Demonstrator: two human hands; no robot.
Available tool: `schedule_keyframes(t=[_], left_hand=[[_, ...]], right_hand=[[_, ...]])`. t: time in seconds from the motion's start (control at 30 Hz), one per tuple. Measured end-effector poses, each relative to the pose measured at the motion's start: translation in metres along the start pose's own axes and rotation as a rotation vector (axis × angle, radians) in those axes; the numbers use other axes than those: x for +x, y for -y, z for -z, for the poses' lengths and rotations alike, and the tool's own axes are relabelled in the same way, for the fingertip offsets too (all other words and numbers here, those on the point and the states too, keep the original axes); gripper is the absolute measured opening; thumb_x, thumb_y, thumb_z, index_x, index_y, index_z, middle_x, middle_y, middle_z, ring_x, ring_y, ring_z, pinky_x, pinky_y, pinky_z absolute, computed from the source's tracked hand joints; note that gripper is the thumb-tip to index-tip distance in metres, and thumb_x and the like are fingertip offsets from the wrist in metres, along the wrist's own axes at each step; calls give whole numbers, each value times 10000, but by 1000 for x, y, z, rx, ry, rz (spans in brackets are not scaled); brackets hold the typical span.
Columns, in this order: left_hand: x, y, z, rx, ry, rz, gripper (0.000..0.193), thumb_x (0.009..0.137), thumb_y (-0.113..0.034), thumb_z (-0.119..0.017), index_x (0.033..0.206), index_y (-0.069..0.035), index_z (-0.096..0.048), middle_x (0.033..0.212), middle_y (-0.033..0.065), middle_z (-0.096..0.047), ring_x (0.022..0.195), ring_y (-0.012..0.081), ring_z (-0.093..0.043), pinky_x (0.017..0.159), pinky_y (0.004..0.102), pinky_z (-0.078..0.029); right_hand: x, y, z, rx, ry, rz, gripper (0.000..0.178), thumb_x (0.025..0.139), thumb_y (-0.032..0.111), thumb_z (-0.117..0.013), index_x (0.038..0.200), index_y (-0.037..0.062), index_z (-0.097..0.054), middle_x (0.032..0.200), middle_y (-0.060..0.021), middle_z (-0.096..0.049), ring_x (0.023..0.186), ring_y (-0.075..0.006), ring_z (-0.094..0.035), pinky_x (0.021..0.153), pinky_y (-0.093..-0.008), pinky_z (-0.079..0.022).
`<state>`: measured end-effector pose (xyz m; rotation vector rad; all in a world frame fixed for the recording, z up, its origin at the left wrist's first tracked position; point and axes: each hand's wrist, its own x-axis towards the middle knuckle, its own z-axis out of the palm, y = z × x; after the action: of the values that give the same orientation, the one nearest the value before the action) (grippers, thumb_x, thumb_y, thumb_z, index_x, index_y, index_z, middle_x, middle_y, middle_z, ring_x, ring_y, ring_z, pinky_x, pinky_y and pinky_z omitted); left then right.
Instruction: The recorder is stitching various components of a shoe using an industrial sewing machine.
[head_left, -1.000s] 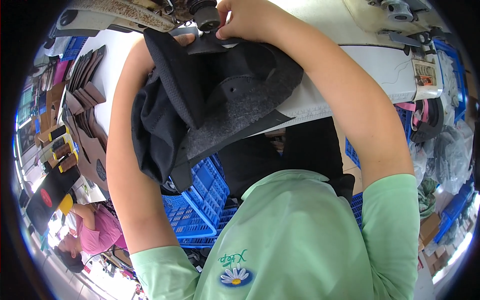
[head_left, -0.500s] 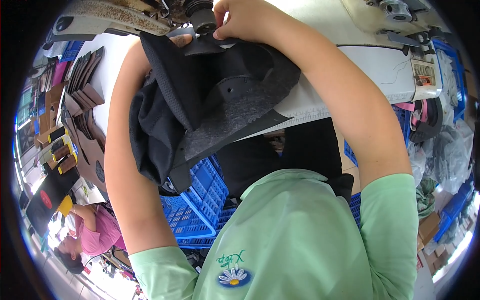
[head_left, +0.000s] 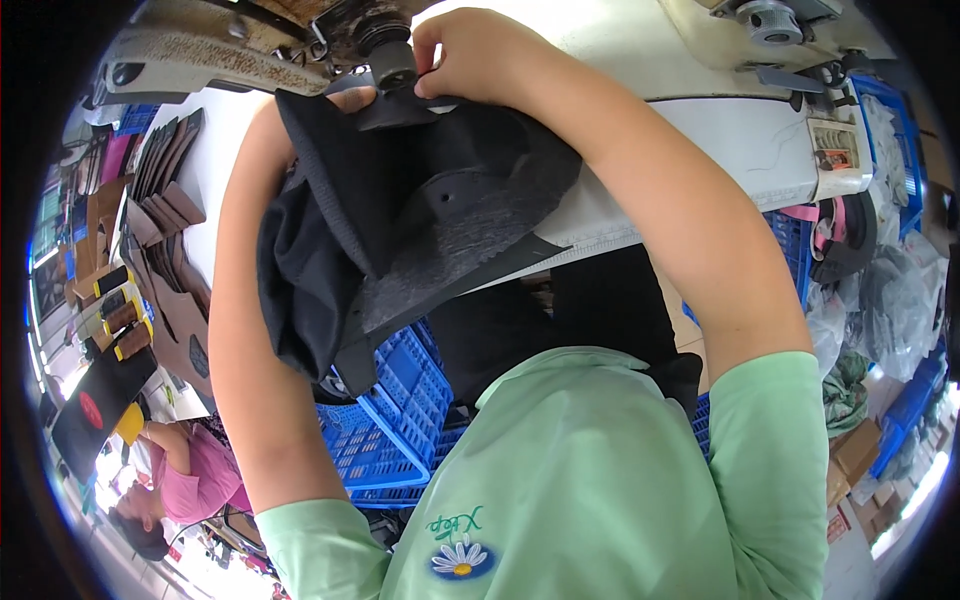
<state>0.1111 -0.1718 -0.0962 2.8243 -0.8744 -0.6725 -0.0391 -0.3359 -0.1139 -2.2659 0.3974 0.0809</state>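
Observation:
A black sewn piece of fabric and leather-like material, with a small round hole in it, is bunched at the edge of a white sewing table. Its far edge lies under the head of a sewing machine. My left hand grips the piece left of the machine's post; a finger shows on top while the rest is hidden behind a raised black flap. To the right of the post, my right hand is closed, thumb and fingertips pinching the far edge. The needle area is hidden.
Dark cut pieces lie stacked on the table at left, near thread spools. Blue plastic crates stand below the table edge. A co-worker in pink is at the lower left. Plastic bags and boxes crowd the right.
The whole view has shifted slightly. Both hands keep their hold beside the machine's post, and the black piece has turned or slid only a little, if at all.

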Motion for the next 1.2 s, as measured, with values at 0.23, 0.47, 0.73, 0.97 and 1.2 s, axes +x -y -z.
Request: schedule_keyframes(t=[0.23, 0.47, 0.73, 0.97, 1.2], left_hand=[[-9, 7, 1, 2, -2, 5, 612, 772, -612, -705, 1040, -64, -752, 900, 123, -741, 835, 234, -697, 788, 337, -524], [-11, 7, 2, -2, -7, -4, 597, 778, -600, -703, 1041, -67, -754, 902, 124, -742, 839, 237, -697, 789, 342, -524], [-10, 7, 0, -1, -10, -24, 579, 784, -587, -701, 1042, -71, -756, 905, 124, -744, 844, 240, -697, 790, 346, -524], [6, 27, -13, 15, -97, -228, 564, 789, -575, -700, 1043, -75, -758, 908, 125, -746, 848, 242, -697, 791, 351, -524], [8, 10, 6, 178, 63, -276, 552, 864, -536, -657, 1119, -49, -708, 1023, 153, -718, 942, 261, -680, 859, 359, -507]], right_hand=[[1, -2, -3, -34, -25, 60, 223, 744, 215, -753, 897, 60, -703, 937, -193, -705, 949, -347, -668, 842, -430, -519], [0, -1, -1, -13, 4, 11, 215, 755, 210, -749, 909, 66, -704, 957, -185, -712, 959, -347, -669, 851, -428, -519], [1, -1, -2, -24, -17, 51, 219, 759, 210, -748, 916, 63, -705, 971, -188, -710, 973, -345, -667, 855, -422, -520], [0, -5, -4, -4, -25, 18, 212, 759, 214, -740, 907, 68, -704, 969, -187, -711, 972, -343, -668, 853, -421, -521], [3, -15, -19, -34, -201, 199, 215, 747, 284, -776, 863, 119, -701, 835, -87, -706, 816, -254, -676, 741, -374, -520]])
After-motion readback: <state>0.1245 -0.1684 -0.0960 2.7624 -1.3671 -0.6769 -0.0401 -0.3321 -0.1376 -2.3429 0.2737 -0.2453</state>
